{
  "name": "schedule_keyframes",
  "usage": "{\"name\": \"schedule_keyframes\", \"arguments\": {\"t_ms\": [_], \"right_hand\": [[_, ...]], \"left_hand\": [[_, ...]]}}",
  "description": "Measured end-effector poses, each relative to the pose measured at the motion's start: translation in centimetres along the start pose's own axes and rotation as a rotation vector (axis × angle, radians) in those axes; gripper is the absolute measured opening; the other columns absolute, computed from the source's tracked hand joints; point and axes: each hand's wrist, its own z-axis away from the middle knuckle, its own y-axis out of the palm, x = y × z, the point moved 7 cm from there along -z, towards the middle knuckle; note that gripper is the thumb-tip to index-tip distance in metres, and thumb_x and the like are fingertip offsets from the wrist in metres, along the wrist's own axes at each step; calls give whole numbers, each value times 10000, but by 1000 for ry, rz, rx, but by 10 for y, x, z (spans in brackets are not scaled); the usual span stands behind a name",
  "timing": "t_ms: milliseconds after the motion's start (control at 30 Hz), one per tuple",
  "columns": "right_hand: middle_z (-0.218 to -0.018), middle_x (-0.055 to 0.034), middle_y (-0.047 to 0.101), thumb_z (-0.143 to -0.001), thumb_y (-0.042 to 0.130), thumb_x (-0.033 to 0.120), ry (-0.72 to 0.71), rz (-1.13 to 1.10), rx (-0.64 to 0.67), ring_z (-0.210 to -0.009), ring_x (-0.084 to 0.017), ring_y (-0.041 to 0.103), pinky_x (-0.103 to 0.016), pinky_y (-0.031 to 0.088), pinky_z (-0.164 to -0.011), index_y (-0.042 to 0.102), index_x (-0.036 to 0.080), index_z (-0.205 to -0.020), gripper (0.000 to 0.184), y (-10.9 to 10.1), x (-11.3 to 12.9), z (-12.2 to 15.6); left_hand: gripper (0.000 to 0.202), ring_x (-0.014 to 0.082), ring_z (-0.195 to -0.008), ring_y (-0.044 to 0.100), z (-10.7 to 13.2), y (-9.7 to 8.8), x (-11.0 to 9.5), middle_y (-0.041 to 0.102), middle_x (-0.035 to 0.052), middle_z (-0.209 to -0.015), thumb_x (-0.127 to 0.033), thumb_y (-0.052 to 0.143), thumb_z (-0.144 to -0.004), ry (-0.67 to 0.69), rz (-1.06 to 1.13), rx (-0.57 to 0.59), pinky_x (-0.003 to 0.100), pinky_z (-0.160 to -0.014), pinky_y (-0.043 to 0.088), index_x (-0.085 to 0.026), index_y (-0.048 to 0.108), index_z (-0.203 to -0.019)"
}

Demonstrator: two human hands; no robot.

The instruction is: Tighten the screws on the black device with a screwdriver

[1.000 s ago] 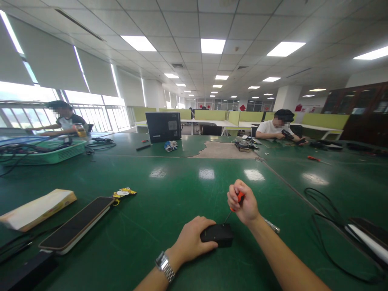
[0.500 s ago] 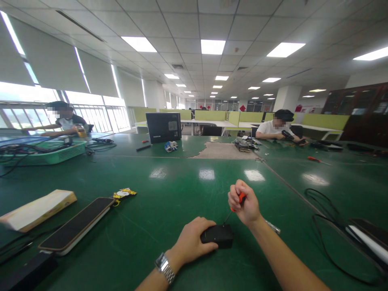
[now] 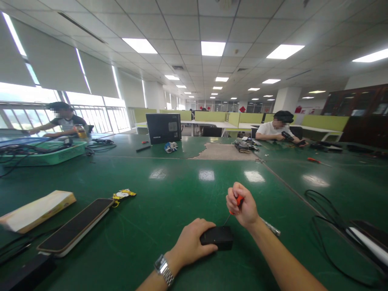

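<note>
A small black box point(image 3: 222, 238) rests on the green table point(image 3: 178, 190) in front of me. Around its left end my left hand point(image 3: 195, 238) is closed, with the thumb along the near side and a metal watch on the wrist. My right hand point(image 3: 243, 204) makes a fist around the red and black handle of a screwdriver point(image 3: 239, 200). The thin shaft slants down to the far edge of the box; whether its tip touches the box I cannot tell. Partly behind my right forearm lies a shiny metal rod-like item point(image 3: 270, 227).
To the left are a phone point(image 3: 75, 226), a tissue pack point(image 3: 39, 210) and a green basket point(image 3: 57, 157) of cables. Black cables point(image 3: 325, 226) lie at right. Farther off are a black monitor-like panel point(image 3: 163, 127), gloves point(image 3: 171, 147), another screwdriver point(image 3: 315, 160) and two people seated.
My right hand has shifted slightly left and down with the screwdriver. My left hand and the black box stay nearly in place.
</note>
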Motion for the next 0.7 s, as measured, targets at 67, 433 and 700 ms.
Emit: {"name": "schedule_keyframes", "arguments": {"t_ms": [67,433,700], "right_hand": [[-469,70,467,-790,554,259,4,2,3,-320,-48,279,-137,220,-299,432,203,-616,220,1,0,0],[-469,73,456,-790,548,256,-1,-14,-2,-323,-47,277,-134,227,-299,438,204,-621,208,-2,1,0],[-480,69,465,-806,541,257,-4,-3,13,-322,-46,281,-133,229,-298,441,202,-626,213,0,-1,0]], "left_hand": [[434,216,-913,563,0,0,0,640,7,-978,-397,763,-745,-1,2,-2,279,-804,441,-291,613,-1139],[423,221,-908,561,0,-1,-1,638,10,-965,-405,748,-750,-10,3,5,279,-787,440,-291,615,-1134],[443,216,-910,566,0,0,2,639,5,-975,-399,777,-740,-3,11,-15,280,-789,433,-296,613,-1139]]}}
